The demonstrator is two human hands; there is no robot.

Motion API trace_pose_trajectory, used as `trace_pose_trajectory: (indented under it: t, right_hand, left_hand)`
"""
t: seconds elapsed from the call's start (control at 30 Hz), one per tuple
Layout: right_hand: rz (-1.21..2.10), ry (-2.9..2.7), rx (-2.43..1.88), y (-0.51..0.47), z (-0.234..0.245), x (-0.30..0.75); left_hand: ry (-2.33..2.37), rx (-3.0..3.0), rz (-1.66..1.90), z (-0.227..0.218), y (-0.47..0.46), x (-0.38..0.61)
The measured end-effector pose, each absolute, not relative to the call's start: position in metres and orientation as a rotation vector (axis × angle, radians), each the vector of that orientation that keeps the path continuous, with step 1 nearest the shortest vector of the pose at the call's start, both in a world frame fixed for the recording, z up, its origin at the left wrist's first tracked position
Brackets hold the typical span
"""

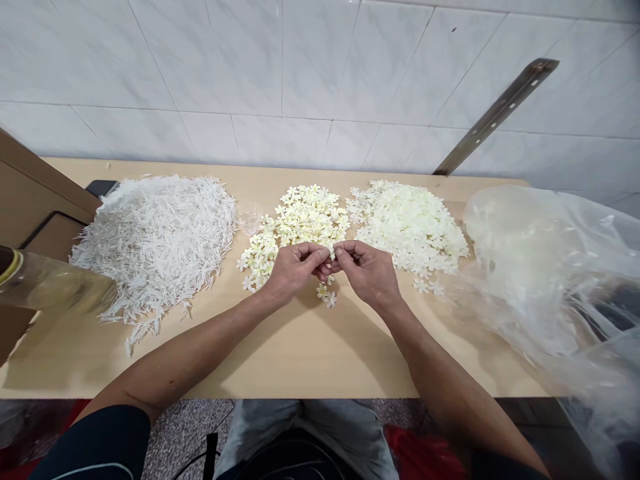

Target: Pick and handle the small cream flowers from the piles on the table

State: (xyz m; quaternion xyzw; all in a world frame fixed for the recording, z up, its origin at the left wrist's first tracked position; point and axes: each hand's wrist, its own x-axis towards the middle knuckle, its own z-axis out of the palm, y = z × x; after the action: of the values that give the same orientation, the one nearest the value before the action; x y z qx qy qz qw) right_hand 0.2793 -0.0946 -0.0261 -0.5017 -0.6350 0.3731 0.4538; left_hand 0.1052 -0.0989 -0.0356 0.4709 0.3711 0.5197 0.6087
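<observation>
My left hand [299,268] and my right hand [367,272] meet over the middle of the table, thumbs pinched against fingers. A small white artificial flower [333,251] shows partly at the right fingertips, beside the left ones. What the left pinch holds is hidden. Just behind my hands lies a heap of white flowers with yellow centres [313,217]. Below the fingertips rest a few loose flowers [326,295]. To the right spreads a heap of plain white flower pieces [413,223]. On the left is a large pile of thin white stems [160,233].
A clear plastic bag [540,267] bulges over the table's right end. At the left edge, a transparent bottle [60,283] lies by a brown cardboard box [40,180]. A metal strip [495,119] leans on the tiled wall [300,67] behind the wooden table [300,360].
</observation>
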Motion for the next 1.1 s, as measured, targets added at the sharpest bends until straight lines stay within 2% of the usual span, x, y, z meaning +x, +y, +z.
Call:
trace_pose_trajectory:
  t: [0.7, 1.1]
  right_hand:
    - [1.1, -1.401, -1.221, -0.089, -0.0262, 0.2782]
    - [1.152, -1.504, -1.184, -0.0926, -0.0243, 0.2788]
  left_hand:
    - [0.835, 1.165, 1.194, -0.0354, -0.0948, 0.1012]
    - [1.013, 1.252, 1.238, -0.0391, -0.0954, 0.101]
